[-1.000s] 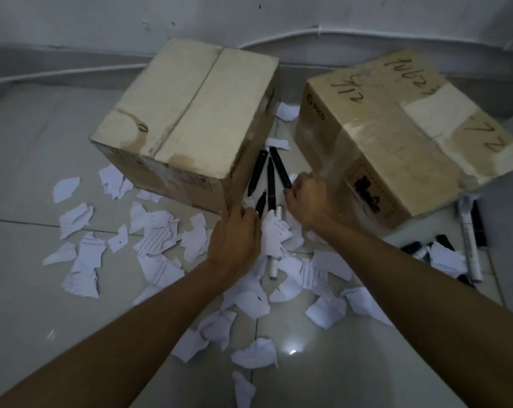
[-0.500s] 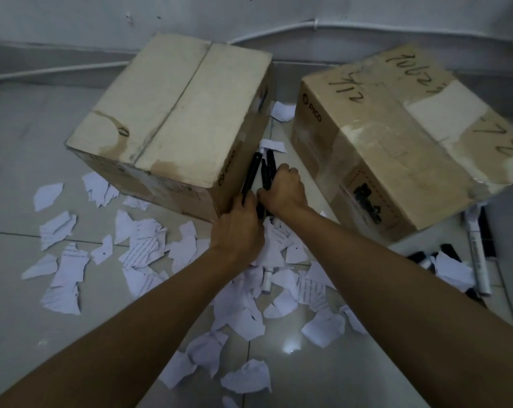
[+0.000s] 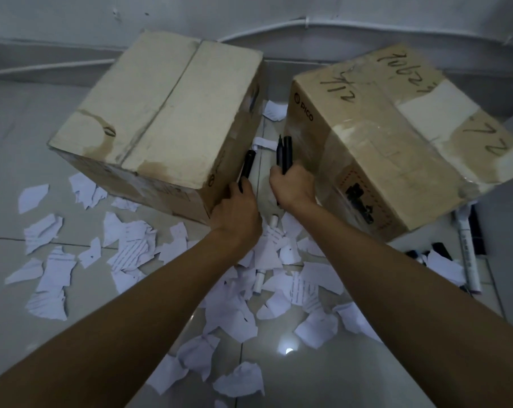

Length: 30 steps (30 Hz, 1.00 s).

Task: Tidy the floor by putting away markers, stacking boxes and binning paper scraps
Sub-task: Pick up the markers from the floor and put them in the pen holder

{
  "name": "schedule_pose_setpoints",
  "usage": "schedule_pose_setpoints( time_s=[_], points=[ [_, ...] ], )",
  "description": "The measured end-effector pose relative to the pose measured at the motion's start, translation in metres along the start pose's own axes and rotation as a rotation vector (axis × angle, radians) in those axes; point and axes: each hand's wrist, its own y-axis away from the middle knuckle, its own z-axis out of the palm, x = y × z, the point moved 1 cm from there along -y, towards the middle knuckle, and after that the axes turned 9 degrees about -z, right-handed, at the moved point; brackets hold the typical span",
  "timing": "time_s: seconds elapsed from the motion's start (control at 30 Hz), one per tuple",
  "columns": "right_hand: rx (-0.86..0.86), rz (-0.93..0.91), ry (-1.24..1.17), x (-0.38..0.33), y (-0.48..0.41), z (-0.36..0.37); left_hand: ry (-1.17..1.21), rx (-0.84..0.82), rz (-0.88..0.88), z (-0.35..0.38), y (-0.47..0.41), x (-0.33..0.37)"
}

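Now, between closed left box (image 3: 161, 113) and right box (image 3: 396, 142), left hand (image 3: 237, 213) grips one marker (image 3: 247, 166), right hand (image 3: 293, 187) two markers (image 3: 286, 154).

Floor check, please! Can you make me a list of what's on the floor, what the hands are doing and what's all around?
Surface: pale tiled floor, dim light.
Job's things: left box and right box, both closed, standing apart, not stacked; torn paper scraps scattered in front of them; white marker lying among the scraps; long white marker and dark markers beside the right box.
Clutter: nothing seen beyond the job's things.
Hands: left hand grips a black marker; right hand grips a bundle of black markers; both are in the gap between the boxes.
Cables: white cable or pipe along the wall's foot.
Surroundings: grey wall behind the boxes.
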Motion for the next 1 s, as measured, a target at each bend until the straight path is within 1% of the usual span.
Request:
schedule_pose_setpoints(
  time_s=[0.1,0.17,0.23,0.37,0.43,0.5,0.53,0.6,0.7,0.77,0.83,0.9,1.0],
  points=[
    [0.058,0.011,-0.121,0.004,0.004,-0.010,0.007,-0.009,-0.022,0.000,0.002,0.000],
    [0.008,-0.019,-0.152,0.007,0.010,-0.015,-0.008,-0.011,-0.012,0.003,0.006,-0.003],
    [-0.090,-0.021,-0.145,0.011,0.019,-0.017,-0.004,-0.026,0.007,0.005,0.009,-0.007],
    [-0.240,0.036,0.127,0.023,0.046,-0.016,0.131,-0.072,0.015,0.008,0.018,-0.017],
    [-0.254,0.042,0.276,0.028,0.060,-0.010,0.152,-0.116,0.008,0.012,0.025,-0.021],
    [-0.257,0.009,0.376,0.030,0.069,-0.005,0.153,-0.123,-0.007,0.015,0.031,-0.024],
    [-0.257,0.001,0.377,0.028,0.070,-0.004,0.158,-0.116,-0.015,0.015,0.031,-0.024],
    [-0.241,0.011,0.293,0.021,0.064,-0.003,0.172,-0.106,-0.026,0.014,0.030,-0.023],
    [-0.128,0.038,0.061,0.008,0.047,-0.011,0.215,-0.101,-0.032,0.009,0.025,-0.022],
    [-0.063,0.023,-0.033,0.003,0.034,-0.017,0.260,-0.081,-0.034,0.003,0.020,-0.017],
    [-0.038,-0.016,-0.105,0.001,0.021,-0.021,0.302,-0.049,-0.050,-0.004,0.011,-0.009],
    [-0.031,-0.047,-0.105,0.000,0.010,-0.023,0.315,-0.024,-0.073,-0.013,-0.003,0.001],
    [-0.051,-0.037,0.064,0.005,0.000,-0.019,0.271,-0.015,-0.098,-0.020,-0.027,0.014]
  ],
)
